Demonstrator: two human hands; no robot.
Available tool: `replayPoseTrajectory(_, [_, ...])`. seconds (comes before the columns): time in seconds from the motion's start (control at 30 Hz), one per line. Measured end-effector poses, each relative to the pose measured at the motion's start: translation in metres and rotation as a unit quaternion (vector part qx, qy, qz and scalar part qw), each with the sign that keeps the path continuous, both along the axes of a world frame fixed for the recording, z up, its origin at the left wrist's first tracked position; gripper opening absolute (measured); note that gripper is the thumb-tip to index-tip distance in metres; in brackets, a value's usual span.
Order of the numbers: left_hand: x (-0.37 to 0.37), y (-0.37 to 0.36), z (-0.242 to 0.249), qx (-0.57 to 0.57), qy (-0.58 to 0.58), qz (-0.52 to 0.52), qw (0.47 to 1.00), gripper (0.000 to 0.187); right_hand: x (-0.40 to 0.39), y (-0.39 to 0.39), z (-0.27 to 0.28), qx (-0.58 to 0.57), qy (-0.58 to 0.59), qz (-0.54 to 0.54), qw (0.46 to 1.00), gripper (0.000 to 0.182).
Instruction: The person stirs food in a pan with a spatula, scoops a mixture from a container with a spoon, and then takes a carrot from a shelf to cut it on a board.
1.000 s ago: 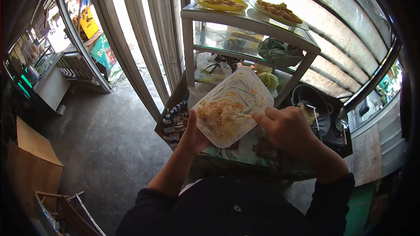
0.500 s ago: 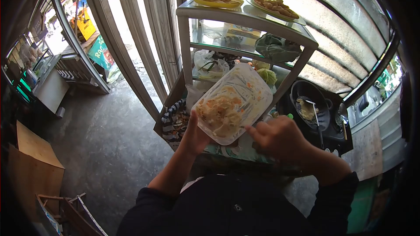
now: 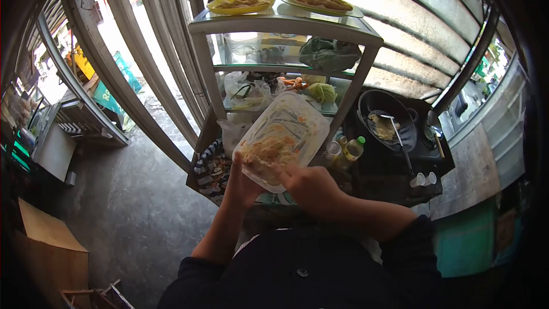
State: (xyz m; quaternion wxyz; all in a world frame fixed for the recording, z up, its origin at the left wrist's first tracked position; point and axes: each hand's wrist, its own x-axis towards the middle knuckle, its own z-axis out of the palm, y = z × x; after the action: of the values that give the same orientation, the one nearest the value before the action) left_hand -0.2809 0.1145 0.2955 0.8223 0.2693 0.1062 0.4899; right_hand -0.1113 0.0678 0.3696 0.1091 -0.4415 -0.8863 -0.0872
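Observation:
A white, translucent plastic container (image 3: pixel 311 115) is tilted in front of me. Thick pale batter (image 3: pixel 273 147) with orange bits lies in its lower half, and smears coat the rest of the inside. My left hand (image 3: pixel 243 187) grips the container by its lower left side, thumb over the rim. Over the near right edge, my right hand (image 3: pixel 313 187) is closed with its fingertips down at the batter. Whatever it holds is hidden by the fingers.
Behind stands a glass-shelved cabinet (image 3: pixel 286 24), topped by a yellow plate (image 3: pixel 217 8) and a pale plate (image 3: pixel 355 12) of fried food. To the right, a black wok (image 3: pixel 369 103) holds food and a turner (image 3: pixel 404 154). A green-capped bottle (image 3: pixel 354 147) and cups (image 3: pixel 417 180) are nearby.
My right hand has moved left and in to the batter from beside the container. The view has shifted right, bringing the bottle and cups out from behind my right arm.

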Motion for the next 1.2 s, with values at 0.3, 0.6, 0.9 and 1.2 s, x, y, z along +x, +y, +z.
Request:
replayPoseTrajectory(0.3, [-0.007,0.008,-0.005,0.01,0.05,0.021,0.998,0.073,0.061,0.01,0.043,0.042,-0.006,-0.078,0.996,0.033])
replayPoseTrajectory(0.6, [-0.01,0.013,-0.02,-0.01,0.106,0.049,0.993,0.083,0.086,0.033,-0.002,0.047,-0.092,-0.076,0.992,0.037])
replayPoseTrajectory(0.9, [0.005,0.017,-0.037,-0.02,0.164,0.115,0.98,0.075,0.05,0.031,-0.019,-0.269,0.076,-0.097,0.955,0.035])
replayPoseTrajectory(1.2, [0.017,0.017,-0.051,0.061,0.202,0.226,0.951,0.079,0.041,0.037,-0.044,-0.623,0.418,-0.248,0.612,0.028])
